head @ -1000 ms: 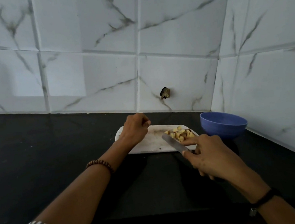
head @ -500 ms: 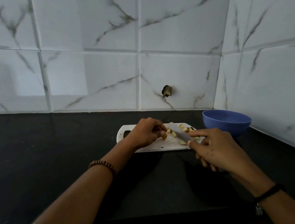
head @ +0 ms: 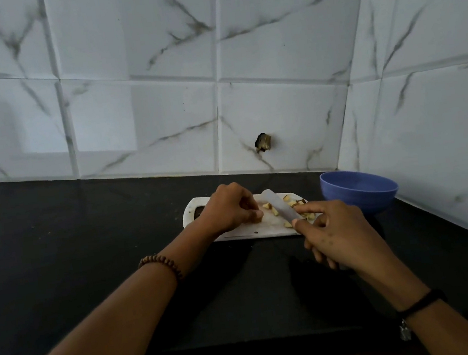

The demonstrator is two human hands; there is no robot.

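Note:
A white cutting board [head: 251, 229] lies on the black counter with several small pale fruit pieces [head: 272, 209] on it. My right hand [head: 337, 235] grips a knife [head: 282, 208] by the handle, index finger stretched along the blade's back; the blade slants across the board toward the back left. My left hand [head: 231, 210] rests on the board's left half with fingers curled, thumb and fingertips at a piece beside the blade. Whether it pinches that piece I cannot tell.
A blue bowl [head: 359, 191] stands just right of the board, near the tiled corner. The black counter [head: 87, 239] stretches to the left and toward me. A small dark hole [head: 264, 142] marks the wall tile behind the board.
My left hand moved right onto the board toward the pieces. The knife blade swung up and back over the pieces, now lying across them beside the left fingers.

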